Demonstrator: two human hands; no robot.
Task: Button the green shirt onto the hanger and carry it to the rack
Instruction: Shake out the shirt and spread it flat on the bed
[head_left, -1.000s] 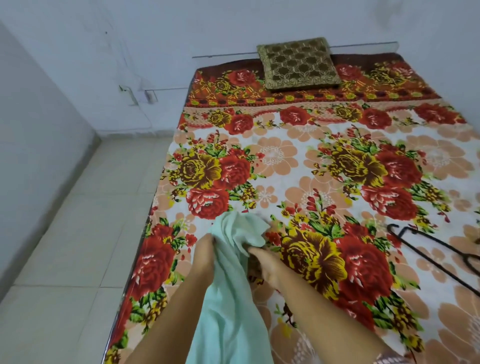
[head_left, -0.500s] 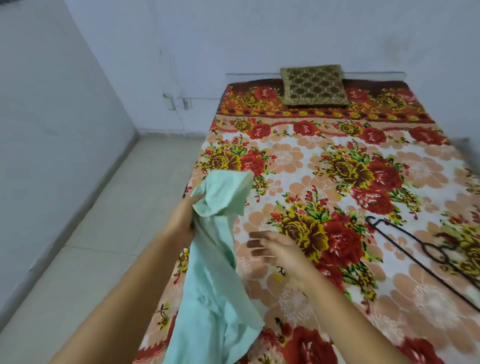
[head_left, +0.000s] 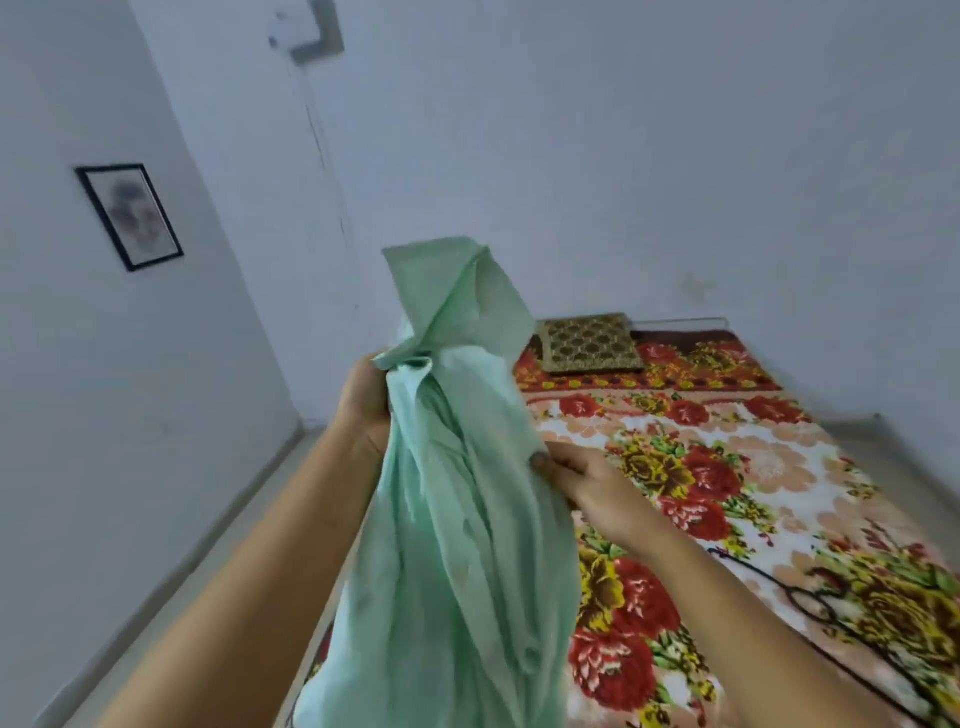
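Head view: pale green shirt (head_left: 457, 493) now lifted clear of the floral-printed bed sheet (head_left: 727, 467), hanging bunched left of centre.
Left hand (head_left: 363, 405): fingers clamped round the shirt's gathered top, higher than a second ago.
Right hand (head_left: 582, 483): free half a second ago; thumb now on the shirt's right edge, fingers behind the cloth, seemingly pinching.
Black wire hanger (head_left: 790, 597): flat on the sheet, near right, well apart from the shirt.
Task standing: shirt probably being opened out; hanging and buttoning not yet begun.

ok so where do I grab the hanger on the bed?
Pinch the hanger by its thin black wire, from straight above, since it lies flat on the bedspread. The right hand is nearer; the left hand grips the green shirt.
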